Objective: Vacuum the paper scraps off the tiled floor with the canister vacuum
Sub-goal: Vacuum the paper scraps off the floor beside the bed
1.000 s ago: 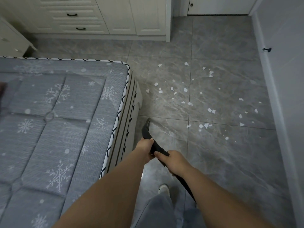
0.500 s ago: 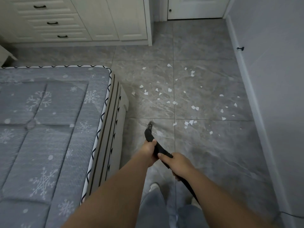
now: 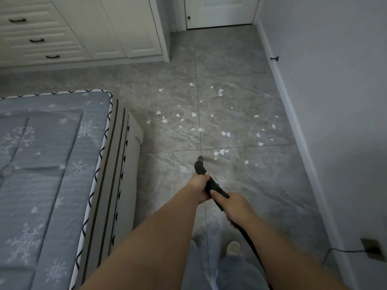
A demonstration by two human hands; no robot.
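Several white paper scraps (image 3: pixel 221 151) lie scattered over the grey tiled floor (image 3: pixel 240 191) ahead of me. Both hands hold a black vacuum wand (image 3: pixel 199 166) that points down and forward. My left hand (image 3: pixel 200 186) grips it higher up, near the tip. My right hand (image 3: pixel 234 206) grips it just behind, where the black hose (image 3: pixel 251 248) runs back past my legs. The wand's tip sits near the floor at a tile joint, a little left of the nearest scraps. The canister itself is out of sight.
A bed with a grey snowflake mattress (image 3: pixel 52 174) fills the left. White drawers and cupboards (image 3: pixel 83 32) stand at the back, a white door (image 3: pixel 219 11) beyond. A grey wall with skirting (image 3: pixel 293 114) runs along the right, with a wall socket and cable (image 3: pixel 370 249).
The view has swung right and the wand's tip has moved right, from beside the bed toward the nearest scraps. Both hands keep their grip.
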